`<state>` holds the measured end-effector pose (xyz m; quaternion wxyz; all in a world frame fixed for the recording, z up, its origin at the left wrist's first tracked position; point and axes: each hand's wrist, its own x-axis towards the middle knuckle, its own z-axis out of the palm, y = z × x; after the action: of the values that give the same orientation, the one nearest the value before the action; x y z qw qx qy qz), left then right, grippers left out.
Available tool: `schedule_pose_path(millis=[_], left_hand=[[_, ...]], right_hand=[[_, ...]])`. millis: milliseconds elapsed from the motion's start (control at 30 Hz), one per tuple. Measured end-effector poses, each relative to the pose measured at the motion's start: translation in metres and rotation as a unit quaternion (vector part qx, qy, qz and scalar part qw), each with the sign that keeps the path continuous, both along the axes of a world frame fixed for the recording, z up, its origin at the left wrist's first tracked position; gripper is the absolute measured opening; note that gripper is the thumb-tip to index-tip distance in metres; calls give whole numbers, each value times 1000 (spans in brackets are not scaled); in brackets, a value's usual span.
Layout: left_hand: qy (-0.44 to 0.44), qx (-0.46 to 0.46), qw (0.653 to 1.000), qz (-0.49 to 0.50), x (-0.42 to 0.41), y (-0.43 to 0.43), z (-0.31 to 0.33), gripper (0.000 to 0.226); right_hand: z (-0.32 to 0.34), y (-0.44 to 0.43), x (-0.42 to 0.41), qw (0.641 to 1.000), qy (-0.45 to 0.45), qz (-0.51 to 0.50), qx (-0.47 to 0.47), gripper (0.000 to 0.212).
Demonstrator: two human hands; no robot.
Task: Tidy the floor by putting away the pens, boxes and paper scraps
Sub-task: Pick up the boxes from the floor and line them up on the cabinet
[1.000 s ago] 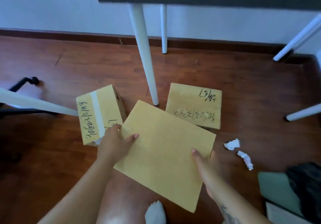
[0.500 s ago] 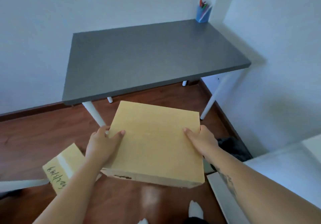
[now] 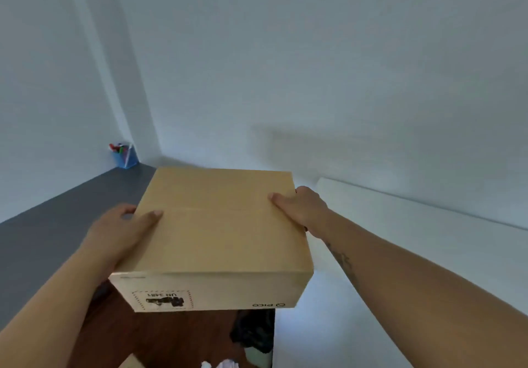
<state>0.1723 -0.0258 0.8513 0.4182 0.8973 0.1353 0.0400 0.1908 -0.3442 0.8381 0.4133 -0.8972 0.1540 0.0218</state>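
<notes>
I have the cardboard box [image 3: 211, 233] lifted between both hands: left hand [image 3: 120, 233] and right hand [image 3: 300, 210] have their fingers [image 3: 143, 219] clamped on its opposite sides. Beyond the left fingers the grey tabletop [image 3: 57, 224] carries a blue pen cup [image 3: 125, 157]. Far below the fingers, paper scraps [image 3: 225, 364] lie on the floor [image 3: 143, 339].

Left hand [image 3: 124, 232], right hand [image 3: 301, 210], both outstretched.

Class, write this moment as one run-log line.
cardboard box: held up, off floor | left hand: grips its left side | right hand: grips its right side | pen cup: on grey desk corner
</notes>
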Motion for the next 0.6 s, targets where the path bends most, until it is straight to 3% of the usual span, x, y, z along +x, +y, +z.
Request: schedule_pose_path(millis=[267, 600], left_hand=[[-1, -75, 987, -144, 81, -149, 30, 40], [65, -60, 971, -223, 159, -286, -22, 45]], right_hand=[[36, -149, -3, 989, -18, -147, 18, 68], [1, -258, 16, 970, 33, -240, -33, 61]])
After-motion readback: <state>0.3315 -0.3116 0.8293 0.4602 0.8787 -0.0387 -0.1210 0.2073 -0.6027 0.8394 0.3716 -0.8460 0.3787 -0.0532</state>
